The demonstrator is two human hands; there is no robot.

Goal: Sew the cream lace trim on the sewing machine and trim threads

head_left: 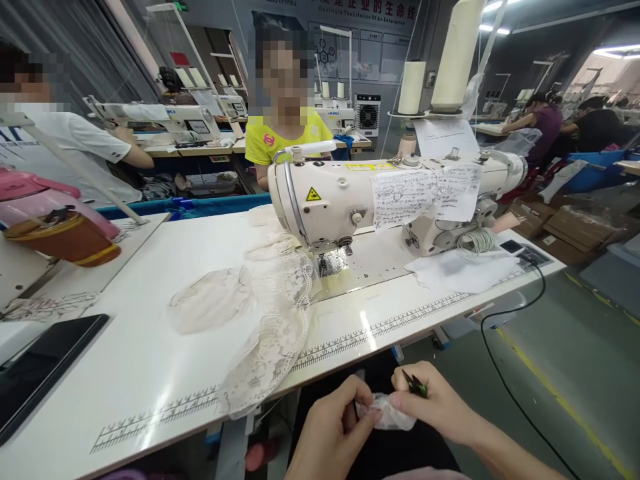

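Over my lap, in front of the table edge, my left hand (337,420) is closed in a pinch on a small bunched piece of thin white fabric (393,415). My right hand (435,400) is closed around dark thread snips (415,385), and its thumb presses on the other side of the same fabric. A white lace garment piece (270,333) lies on the table, one end near the needle area of the sewing machine (325,200) and its lower end over the front edge. The snips' handles are partly hidden in my fingers.
A black phone or tablet (45,373) lies at the table's left, near a brown container (65,237). Thread cones (453,60) stand above the machine. White cloth (465,270) and a cable (487,313) are at the right. A person in yellow (300,133) is behind the machine.
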